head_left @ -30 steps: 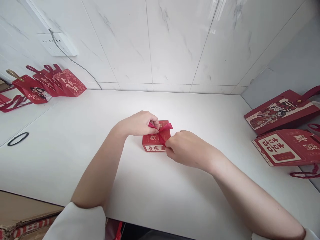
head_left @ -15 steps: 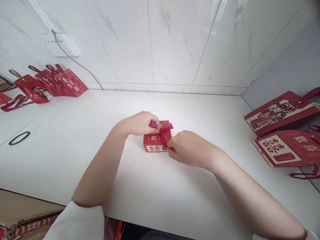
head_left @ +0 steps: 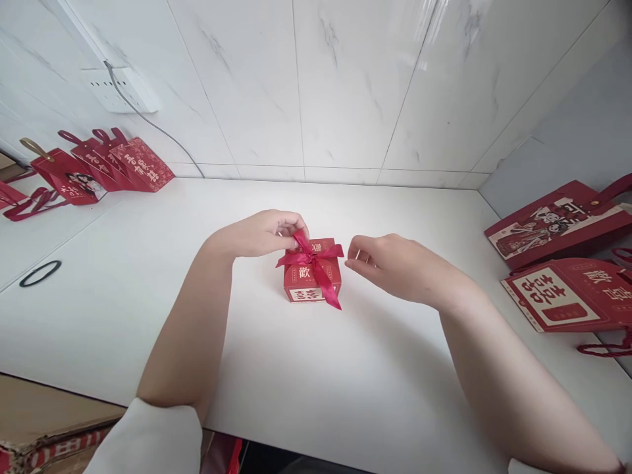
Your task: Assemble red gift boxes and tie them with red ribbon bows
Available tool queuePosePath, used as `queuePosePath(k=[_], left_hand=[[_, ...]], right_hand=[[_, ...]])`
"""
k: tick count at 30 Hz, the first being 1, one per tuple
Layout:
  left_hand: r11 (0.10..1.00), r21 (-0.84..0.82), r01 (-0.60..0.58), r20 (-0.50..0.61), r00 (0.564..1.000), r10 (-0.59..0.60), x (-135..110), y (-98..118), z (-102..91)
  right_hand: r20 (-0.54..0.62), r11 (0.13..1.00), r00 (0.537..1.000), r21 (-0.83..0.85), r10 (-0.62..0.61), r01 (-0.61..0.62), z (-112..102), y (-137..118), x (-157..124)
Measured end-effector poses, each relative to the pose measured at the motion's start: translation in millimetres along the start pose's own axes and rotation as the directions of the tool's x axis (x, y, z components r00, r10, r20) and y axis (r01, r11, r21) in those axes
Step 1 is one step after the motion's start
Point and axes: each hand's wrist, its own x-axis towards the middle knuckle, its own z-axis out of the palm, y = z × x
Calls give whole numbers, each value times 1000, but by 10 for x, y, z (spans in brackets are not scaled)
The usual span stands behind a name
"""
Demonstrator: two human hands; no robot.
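Red ribbon (head_left: 326,284) reaches the left hand (head_left: 269,232) at its far loop; whether pinched cannot be determined. Right hand (head_left: 395,266): fingers parted, empty, just beside the ribbon's right end. The box (head_left: 304,272) sits between both, left nearer, on the white tabletop (head_left: 276,368).

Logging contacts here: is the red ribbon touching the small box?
Touching; the head view shows the red ribbon lying across the top of the small box.
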Motion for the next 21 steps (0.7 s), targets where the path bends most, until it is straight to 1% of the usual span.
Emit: queuePosePath(k=[2,3,5,7,8,10,12,15,18,21], left_hand=[[1000,-2,4,30,1000,-4,-7,25,6],[1000,-9,3,29,1000,-3,-11,35,8],[999,-38,-2,7,1000,2,-18,47,11],[998,-68,-4,9,1000,4,-16,45,16],[996,-84,1,19,1000,1,-11,41,19],[992,-121,20,29,999,-17,2,31,23],[988,-144,52,28,998,-48,14,26,23],[992,-97,82,32,996,-80,16,30,18],[996,-2,87,39,995,-87,7,29,14],[996,17,88,44,995,-88,7,4,10]], right_hand=[[-29,1000,999,6,23,-23,23,-23,22],[-52,1000,999,19,7,-6,36,-33,29],[-133,994,988,59,-80,89,68,-48,44],[-224,973,957,94,-184,209,110,-49,71],[-252,963,944,110,-212,246,133,-43,91],[-252,955,945,160,-207,251,176,-18,137],[-204,950,964,227,-168,214,206,20,181],[-139,924,974,319,-176,213,217,65,213],[-160,901,966,355,-203,248,208,63,203],[-184,891,964,379,-192,250,205,42,191]])
